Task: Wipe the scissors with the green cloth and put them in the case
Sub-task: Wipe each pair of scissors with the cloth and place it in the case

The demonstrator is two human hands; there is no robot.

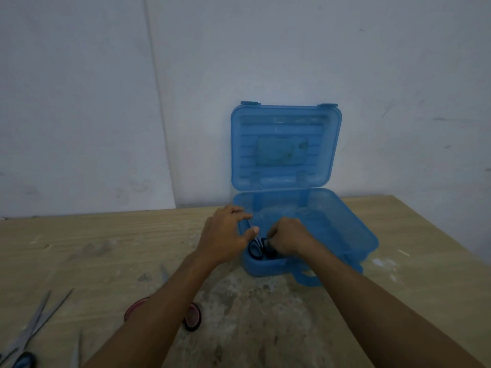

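Nearest us, at the left edge of the tabletop [79, 248], lie blue-handled scissors [25, 341] with thin grey blades spread apart. Just beyond, under our left forearm, sit red-handled scissors [192, 317], their oval plastic loops peeking out on either side. Both pairs look parked within reach, probably waiting their turn. The tabletop itself is pale wood grain, scuffed and blotched grey near the middle.

Farther on, our left hand [225, 235] rests on the near left rim of the case [345, 235], fingers loosely spread, likely to steady it. Our right hand [288, 241] is curled around the black scissors [256, 248], lowering them into the near left corner of the case; the round black loops show between the hands.

The case is translucent blue plastic, rounded at the corners, with a handle facing us. Its ribbed lid [285, 144] stands open against the wall [106, 102]. We cannot spot the green cloth.
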